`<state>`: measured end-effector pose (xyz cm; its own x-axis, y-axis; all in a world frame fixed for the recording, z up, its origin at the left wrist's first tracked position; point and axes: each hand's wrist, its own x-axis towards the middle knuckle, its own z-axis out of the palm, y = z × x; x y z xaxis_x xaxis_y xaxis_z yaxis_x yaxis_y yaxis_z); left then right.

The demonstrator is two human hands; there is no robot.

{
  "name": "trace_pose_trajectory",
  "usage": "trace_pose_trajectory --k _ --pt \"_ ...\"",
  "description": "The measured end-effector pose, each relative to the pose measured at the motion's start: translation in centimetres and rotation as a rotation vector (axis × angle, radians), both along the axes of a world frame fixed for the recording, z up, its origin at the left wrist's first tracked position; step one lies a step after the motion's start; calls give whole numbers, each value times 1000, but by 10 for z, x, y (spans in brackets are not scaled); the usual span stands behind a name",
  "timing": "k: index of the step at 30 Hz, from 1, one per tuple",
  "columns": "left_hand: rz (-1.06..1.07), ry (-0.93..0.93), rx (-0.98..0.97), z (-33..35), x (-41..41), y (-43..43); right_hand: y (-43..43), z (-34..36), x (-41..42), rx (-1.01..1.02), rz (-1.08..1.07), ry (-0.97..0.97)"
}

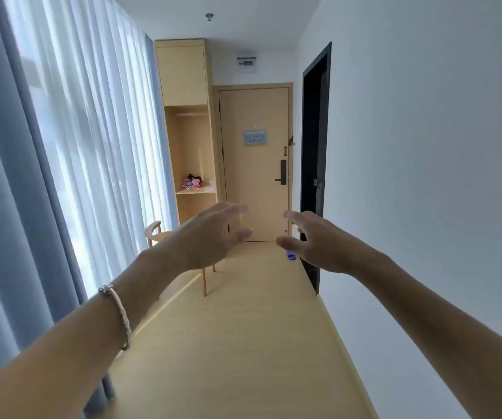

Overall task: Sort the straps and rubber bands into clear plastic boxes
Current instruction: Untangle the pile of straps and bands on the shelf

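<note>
Nearest the camera, two bare forearms reach forward over a pale wooden floor (pixel 243 343). The left one wears a braided cord bracelet (pixel 120 316) with a small metal bead at the wrist. Further out, the left hand (pixel 210 237) is held in the air with fingers straight and slightly spread, thumb apart, holding nothing. The right hand (pixel 313 240) is level with it and well apart from it, its fingers also loosely extended and empty, palm turned down.

Beyond the left hand, partly hidden by it, stands a light wooden chair (pixel 156 232) with a curved back, close to the tall blue and sheer white curtains (pixel 77 146) that run along the left side. Below the right hand a small blue object (pixel 291 255) lies on the floor near a dark doorway (pixel 314 164) in the white wall (pixel 425 146) on the right.

Farther back on the left is an open wooden wardrobe unit (pixel 183 77). On its shelf (pixel 195 192) lies a heap of pink and black straps and bands (pixel 192 182), far from both hands. Something pale sits just to the right of the heap, too small to tell what it is.

At the far end is a closed wooden door (pixel 255 207) with a grey notice (pixel 255 137) and a dark lock handle (pixel 282 172)
</note>
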<state>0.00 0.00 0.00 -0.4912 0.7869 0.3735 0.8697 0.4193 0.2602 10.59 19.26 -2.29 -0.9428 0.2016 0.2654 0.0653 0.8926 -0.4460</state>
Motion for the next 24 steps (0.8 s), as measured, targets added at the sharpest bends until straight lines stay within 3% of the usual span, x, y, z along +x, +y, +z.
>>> trace_pose_trajectory --k 13,24 --pt "-58 16 19 -21 28 90 89 -16 44 -20 -96 -14" --pt "44 -20 -18 -39 -25 104 105 -36 -19 -27 13 -81"
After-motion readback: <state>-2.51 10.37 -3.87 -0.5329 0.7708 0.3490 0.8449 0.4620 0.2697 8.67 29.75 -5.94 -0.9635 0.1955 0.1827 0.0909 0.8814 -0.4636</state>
